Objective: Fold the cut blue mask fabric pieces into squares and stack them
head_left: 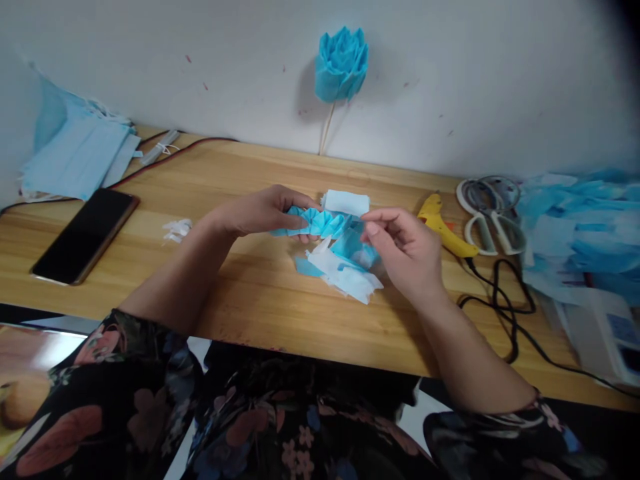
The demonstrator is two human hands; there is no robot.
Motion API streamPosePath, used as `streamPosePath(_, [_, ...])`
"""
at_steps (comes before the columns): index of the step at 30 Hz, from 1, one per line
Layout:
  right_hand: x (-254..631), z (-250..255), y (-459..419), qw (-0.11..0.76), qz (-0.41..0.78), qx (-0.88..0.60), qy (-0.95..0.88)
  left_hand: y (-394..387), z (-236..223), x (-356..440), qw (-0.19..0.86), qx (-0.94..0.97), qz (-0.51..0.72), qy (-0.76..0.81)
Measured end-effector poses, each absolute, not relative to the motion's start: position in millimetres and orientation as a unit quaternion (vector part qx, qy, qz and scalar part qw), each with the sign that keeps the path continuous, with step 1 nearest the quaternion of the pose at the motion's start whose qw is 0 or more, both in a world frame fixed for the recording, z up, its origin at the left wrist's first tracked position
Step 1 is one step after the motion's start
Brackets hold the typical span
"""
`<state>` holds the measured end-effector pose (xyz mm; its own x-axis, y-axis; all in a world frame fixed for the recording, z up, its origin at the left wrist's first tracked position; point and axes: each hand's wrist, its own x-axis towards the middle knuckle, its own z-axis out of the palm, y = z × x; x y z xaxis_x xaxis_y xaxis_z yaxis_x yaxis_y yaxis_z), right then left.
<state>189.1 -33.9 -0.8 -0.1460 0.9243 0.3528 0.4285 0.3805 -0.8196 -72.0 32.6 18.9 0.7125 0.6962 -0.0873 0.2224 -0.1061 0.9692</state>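
My left hand [273, 213] grips a pleated strip of blue mask fabric [323, 223], thumb in front and fingers behind it. At the strip's right end, the thumb and forefinger of my right hand [403, 247] come together in a pinch on its edge. Cut blue and white fabric pieces [350, 273] lie in a loose heap just below the strip. Behind it rests a folded white piece [346, 202]. A blue fabric flower [341, 67] on a thin stick stands upright at the wall.
On the left are a phone [85, 235], stacked face masks [75, 150] and white scraps [177, 230]. To the right lie a yellow glue gun [447, 230] with its black cord [505, 308], white-handled scissors [495, 233], tape rolls [487, 195] and piled blue fabric [585, 227].
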Motion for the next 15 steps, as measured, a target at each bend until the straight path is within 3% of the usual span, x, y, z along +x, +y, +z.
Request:
streamPosePath(3, [190.7,-0.1,-31.0,0.462,0.231,-0.472,-0.714,33.1,21.4,-73.8,0.592,0.731,0.181,0.287])
streamPosePath(10, [189.5,4.7,-32.0,0.373,0.228,-0.44,-0.784,32.0,23.5,-74.9,0.598,0.739,0.149,0.272])
streamPosePath(15, [187.4,3.5,-32.8,0.34,0.219,-0.47,-0.785,31.4,25.1,-75.0,0.536,0.789,0.112,0.277])
